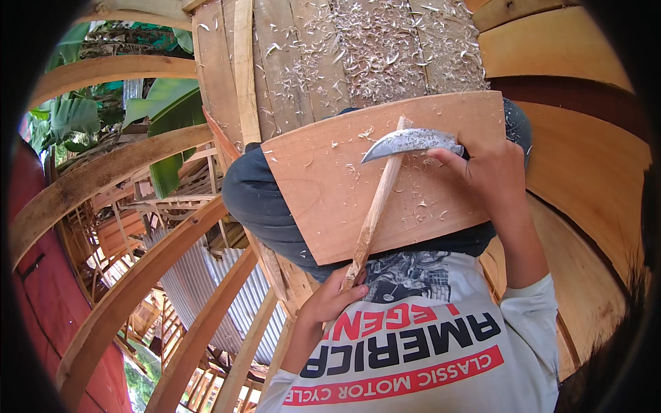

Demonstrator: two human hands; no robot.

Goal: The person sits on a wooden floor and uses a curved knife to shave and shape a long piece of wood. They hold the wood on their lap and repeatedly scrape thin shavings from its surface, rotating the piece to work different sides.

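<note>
A pale wooden stick (375, 210) slants across a flat reddish board (310, 172) that lies over my lap. My left hand (334, 296) is closed around the stick's near end, close to my shirt. In my right hand (485, 172) is a knife with a curved, dark-spotted blade (413, 142); its handle is hidden in my fist, and the thumb lies along the blade's base. The blade crosses over the stick near its far end, tip pointing left. Small curled shavings (413, 206) are scattered on the board.
Beyond my knees, plank flooring (310, 62) is covered with many wood shavings (385, 48). Curved wooden ribs (131, 162) stand on the left, with corrugated metal sheets (200, 289) and banana leaves (165, 110) outside them. Curved planks (585, 172) form a wall close on the right.
</note>
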